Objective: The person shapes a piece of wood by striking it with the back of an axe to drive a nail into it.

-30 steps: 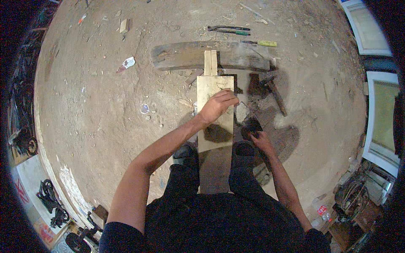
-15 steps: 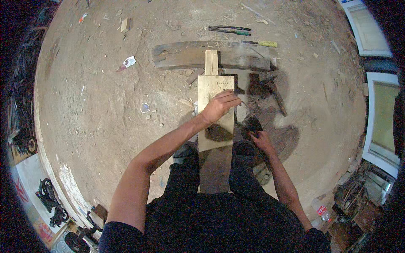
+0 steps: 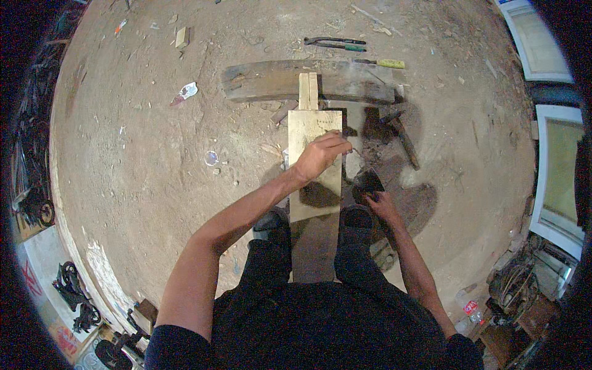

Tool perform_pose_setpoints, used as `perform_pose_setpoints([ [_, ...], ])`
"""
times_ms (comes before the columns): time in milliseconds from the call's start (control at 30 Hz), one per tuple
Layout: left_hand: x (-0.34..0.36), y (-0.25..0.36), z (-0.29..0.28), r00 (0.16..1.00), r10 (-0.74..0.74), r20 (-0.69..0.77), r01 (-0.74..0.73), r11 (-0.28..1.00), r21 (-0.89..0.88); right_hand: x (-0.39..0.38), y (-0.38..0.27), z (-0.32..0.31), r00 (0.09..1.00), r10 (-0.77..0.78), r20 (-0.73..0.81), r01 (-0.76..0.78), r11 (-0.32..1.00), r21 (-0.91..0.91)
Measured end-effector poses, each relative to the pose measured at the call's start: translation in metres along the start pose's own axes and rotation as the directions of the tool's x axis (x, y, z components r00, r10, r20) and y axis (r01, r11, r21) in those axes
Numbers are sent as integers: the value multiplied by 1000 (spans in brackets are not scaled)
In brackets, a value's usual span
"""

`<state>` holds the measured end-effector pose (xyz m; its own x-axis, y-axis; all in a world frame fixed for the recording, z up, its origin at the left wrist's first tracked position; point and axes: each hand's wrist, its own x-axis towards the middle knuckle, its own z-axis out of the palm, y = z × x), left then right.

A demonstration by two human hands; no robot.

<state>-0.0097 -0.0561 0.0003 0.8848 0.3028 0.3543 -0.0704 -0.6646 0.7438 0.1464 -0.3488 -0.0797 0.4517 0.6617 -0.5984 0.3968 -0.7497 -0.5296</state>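
Note:
A pale wooden board [image 3: 298,132] lies lengthwise in front of me, with my left hand [image 3: 317,159] above its right edge. The fingers of that hand are closed in a pinch; anything between them is too small to make out. Lower and to the right, my right hand [image 3: 385,206] is closed at the near end of a dark, wide-mouthed object [image 3: 369,180], perhaps a small container. Its kind is unclear in the shadow. My shoes [image 3: 356,217] stand on either side of the board, whose near part is shaded. Small dark marks show near its far end.
A tenon-like wooden piece [image 3: 308,91] projects from the board's far end over a weathered curved plank [image 3: 259,83]. Pincers [image 3: 336,44], a yellow-handled tool [image 3: 388,63] and a hammer [image 3: 404,142] lie on the dirt floor. White-framed panels [image 3: 558,179] stand at the right.

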Motion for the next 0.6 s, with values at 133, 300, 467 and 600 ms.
perform_pose_setpoints([
  [133,11,6,-2,985,-23,-172,18,999,-26,6,16,11,1000,17,-7,-17,1000,25],
  [300,14,-1,-10,974,-97,-204,58,980,-190,11,33,18,992,-96,-87,101,994,46],
  [467,8,-1,-19,967,-134,-217,81,968,-238,-15,-67,-36,992,115,52,-124,970,211],
  [600,4,-14,-11,962,-171,-213,101,947,-306,-15,-90,-45,999,-15,-43,27,949,314],
])
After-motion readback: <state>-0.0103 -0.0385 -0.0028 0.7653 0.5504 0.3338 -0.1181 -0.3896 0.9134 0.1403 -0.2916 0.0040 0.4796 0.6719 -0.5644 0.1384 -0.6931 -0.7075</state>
